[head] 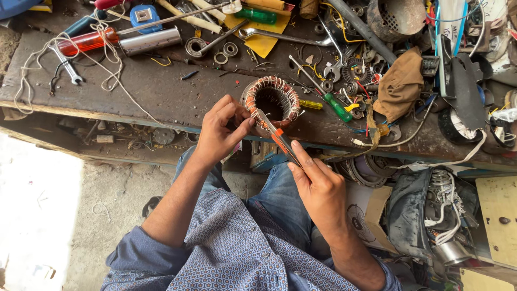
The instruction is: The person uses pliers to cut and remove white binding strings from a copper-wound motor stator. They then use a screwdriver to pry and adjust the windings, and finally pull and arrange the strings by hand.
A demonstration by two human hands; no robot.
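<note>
Two bare hands meet at the front edge of the bench, both busy with the same object. The right hand (318,186) is closed around the orange-and-black handle of a slim hand tool (277,137), fingers wrapped along the grip. That tool's long axis runs diagonally, from the hand at lower right up and to the left, and its metal tip ends against the near rim of the round copper-wound motor stator (271,99). The left hand (223,129) comes in from the other side, its thumb and fingers pinched together at the stator's near-left rim, just beside the tool tip; whether they pinch a wire or only the winding I cannot tell. So the stator lies straight ahead of both hands, touching the left and reached by the right only through the tool.

Beyond it stretches the dark, worn wooden workbench (161,94), strewn with a green-handled screwdriver (334,105), a crumpled brown cloth (401,83), a red-handled screwdriver (89,42), loose white string (32,64) and a silver metal cylinder (151,40).
</note>
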